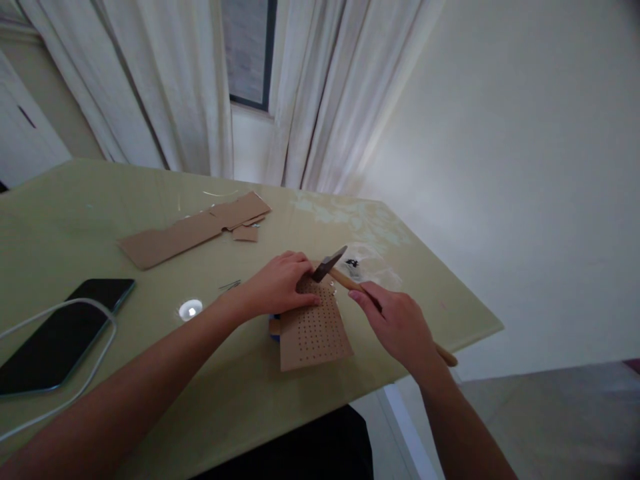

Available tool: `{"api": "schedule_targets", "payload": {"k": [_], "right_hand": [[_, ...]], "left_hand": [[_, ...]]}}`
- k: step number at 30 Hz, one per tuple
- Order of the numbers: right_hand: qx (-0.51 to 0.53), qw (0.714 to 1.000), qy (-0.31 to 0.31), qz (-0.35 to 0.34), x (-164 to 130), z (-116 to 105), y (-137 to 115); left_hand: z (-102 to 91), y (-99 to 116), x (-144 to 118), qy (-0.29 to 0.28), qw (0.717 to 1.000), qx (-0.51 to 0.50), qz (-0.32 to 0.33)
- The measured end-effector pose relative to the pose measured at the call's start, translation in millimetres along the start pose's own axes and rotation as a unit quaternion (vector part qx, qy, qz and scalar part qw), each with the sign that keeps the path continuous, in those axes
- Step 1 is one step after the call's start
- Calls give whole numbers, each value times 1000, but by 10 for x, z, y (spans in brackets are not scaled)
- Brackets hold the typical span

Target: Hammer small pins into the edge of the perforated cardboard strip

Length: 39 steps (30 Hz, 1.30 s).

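From forearms (pixel 150 373) at frame bottom, grips hammer (pixel 329 265) centre-right in curled right hand (pixel 397 320), rests half-open left hand (pixel 277 283) on perforated cardboard (pixel 320 330) mid-frame.

The left grip (pixel 286 283) rests on a brown, perforated cardboard sheet (pixel 320 333) over the glossy yellow-green counter (pixel 430 287); the right grip (pixel 395 319) holds a wooden-handled, metal-headed hammer (pixel 345 279).

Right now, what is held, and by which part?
The right hand holds the hammer by its wooden handle; the left hand rests on perforated cardboard, its grip unclear.
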State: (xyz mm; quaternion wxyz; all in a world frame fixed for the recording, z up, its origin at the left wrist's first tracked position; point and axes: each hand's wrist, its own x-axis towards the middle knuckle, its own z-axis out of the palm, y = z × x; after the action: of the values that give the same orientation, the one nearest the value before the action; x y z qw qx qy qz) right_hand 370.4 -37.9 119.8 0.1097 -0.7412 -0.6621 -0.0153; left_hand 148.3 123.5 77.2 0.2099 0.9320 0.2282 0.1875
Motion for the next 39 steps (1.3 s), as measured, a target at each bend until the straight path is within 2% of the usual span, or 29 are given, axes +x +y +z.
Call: {"api": "schedule_targets", "payload": {"k": [3, 7, 9, 13, 16, 18, 20, 22, 24, 26, 29, 32, 35, 39], "right_hand": [[19, 1000, 19, 4, 11, -2, 13], [28, 999, -23, -11, 13, 70, 21], [65, 998, -13, -11, 18, 118, 37], [203, 974, 98, 22, 101, 199, 99], [320, 930, 176, 48, 274, 255, 138], [380, 896, 221, 60, 434, 296, 143], [430, 862, 261, 61, 597, 352, 130], [472, 830, 292, 53, 724, 440, 112], [502, 801, 325, 34, 786, 561, 103], [523, 773, 358, 14, 782, 694, 112], [543, 749, 380, 6, 708, 839, 152], [548, 737, 396, 6, 658, 871, 199], [557, 724, 407, 16, 673, 850, 239], [568, 714, 407, 42, 721, 841, 285]], "left_hand": [[-10, -2, -7, -1, 1000, -4, -1], [-12, 4, -17, -15, 1000, 0, -11], [-7, 14, -17, -19, 1000, 2, -16], [-98, 1, -18, 3, 1000, -2, -10], [-311, -126, -61, 64, 997, 17, -38], [-474, -284, -129, 76, 993, 52, -74], [-592, -474, -218, 35, 985, 102, -135], [-632, -651, -303, -56, 963, 149, -217], [-606, -784, -360, -150, 932, 171, -283], [-548, -866, -384, -200, 909, 179, -318], [-476, -938, -390, -219, 894, 186, -344], [-440, -1030, -415, -240, 887, 176, -354], [-417, -1168, -462, -247, 902, 128, -330], [-386, -1308, -480, -219, 928, 77, -290]]}}
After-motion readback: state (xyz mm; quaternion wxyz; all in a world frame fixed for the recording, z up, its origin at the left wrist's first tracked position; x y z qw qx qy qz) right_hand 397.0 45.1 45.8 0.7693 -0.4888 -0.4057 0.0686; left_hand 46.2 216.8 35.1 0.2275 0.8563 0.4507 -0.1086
